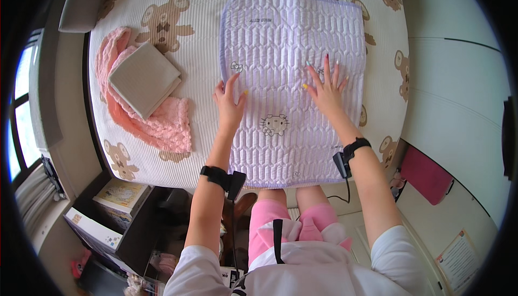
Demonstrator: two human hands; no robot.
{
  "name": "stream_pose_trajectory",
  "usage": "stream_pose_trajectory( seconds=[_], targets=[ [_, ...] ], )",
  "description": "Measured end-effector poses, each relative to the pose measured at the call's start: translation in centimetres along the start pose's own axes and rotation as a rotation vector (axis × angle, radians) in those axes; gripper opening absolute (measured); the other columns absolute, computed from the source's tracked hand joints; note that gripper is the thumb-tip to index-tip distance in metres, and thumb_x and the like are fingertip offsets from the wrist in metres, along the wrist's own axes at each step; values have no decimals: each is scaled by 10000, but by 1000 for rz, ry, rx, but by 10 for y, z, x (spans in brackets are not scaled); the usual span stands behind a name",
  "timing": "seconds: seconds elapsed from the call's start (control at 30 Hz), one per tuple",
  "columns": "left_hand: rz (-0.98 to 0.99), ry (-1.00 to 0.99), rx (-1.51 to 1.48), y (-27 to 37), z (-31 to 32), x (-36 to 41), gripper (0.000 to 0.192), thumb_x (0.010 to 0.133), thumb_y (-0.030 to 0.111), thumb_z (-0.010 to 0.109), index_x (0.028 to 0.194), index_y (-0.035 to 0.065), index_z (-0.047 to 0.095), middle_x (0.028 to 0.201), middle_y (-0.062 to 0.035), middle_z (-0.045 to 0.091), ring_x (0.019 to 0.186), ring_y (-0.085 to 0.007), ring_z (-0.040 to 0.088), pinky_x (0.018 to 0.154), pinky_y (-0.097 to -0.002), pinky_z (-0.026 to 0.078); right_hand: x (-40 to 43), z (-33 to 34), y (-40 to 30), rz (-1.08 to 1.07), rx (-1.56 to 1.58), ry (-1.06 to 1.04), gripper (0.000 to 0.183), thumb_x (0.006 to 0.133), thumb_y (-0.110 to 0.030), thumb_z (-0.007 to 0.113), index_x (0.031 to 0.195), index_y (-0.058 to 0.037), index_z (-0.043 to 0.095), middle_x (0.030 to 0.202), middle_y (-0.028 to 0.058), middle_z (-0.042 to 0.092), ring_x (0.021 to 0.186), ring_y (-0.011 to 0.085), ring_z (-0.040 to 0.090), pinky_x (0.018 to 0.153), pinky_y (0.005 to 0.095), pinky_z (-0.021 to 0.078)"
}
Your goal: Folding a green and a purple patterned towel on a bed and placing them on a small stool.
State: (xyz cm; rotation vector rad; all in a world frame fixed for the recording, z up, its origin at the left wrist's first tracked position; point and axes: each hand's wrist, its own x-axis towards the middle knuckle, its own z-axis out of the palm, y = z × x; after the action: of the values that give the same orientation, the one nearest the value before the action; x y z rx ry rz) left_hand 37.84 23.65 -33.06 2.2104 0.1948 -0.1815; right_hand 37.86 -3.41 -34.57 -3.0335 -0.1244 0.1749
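A lilac quilted pad [275, 93] with Hello Kitty prints and a purple bound edge lies spread on the bed in front of me. My left hand [229, 102] rests at the pad's left edge, thumb and index finger apart on its surface; the other fingers are bent at the border. Whether those bent fingers reach under the edge, I cannot tell. On the pad's right half, my right hand [328, 89] lies palm down with its fingers spread. A low crease runs down the upper middle of the pad between the hands.
The bed [206, 20] has a white ribbed cover with brown bears. Left of the pad, a folded grey cloth [143, 79] sits on a pink fluffy blanket [170, 128]. A dark cabinet [137, 223] stands at lower left; white cupboard doors [449, 77] line the right.
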Motion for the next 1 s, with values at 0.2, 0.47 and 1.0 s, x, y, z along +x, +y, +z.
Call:
stream_pose_trajectory(
  seconds=[0.2,0.47,1.0],
  targets=[
    [47,-34,104,-28,3,50,473,726,-63,498,1139,166,523,1116,-178,408,1044,-336,399,874,-384,350,42,2,26,77,-81,-40,592,774,-507,524,1302,-422,270,1447,79,43,1262,476,93,838,747,180],
    [-15,29,188,-19,19,60,488,749,-114,394,1162,123,503,1004,-145,447,868,-264,489,769,-321,426,58,22,69,247,18,-109,607,740,-616,473,1285,-468,253,1451,76,-20,1285,453,-16,882,737,104],
    [-369,63,-32,-90,4,-73,354,847,299,560,658,23,443,540,42,399,494,-78,346,442,-292,292,-50,41,94,484,274,406,572,768,-303,626,1210,-55,361,1209,217,357,1107,365,360,904,474,317]
  ],
)
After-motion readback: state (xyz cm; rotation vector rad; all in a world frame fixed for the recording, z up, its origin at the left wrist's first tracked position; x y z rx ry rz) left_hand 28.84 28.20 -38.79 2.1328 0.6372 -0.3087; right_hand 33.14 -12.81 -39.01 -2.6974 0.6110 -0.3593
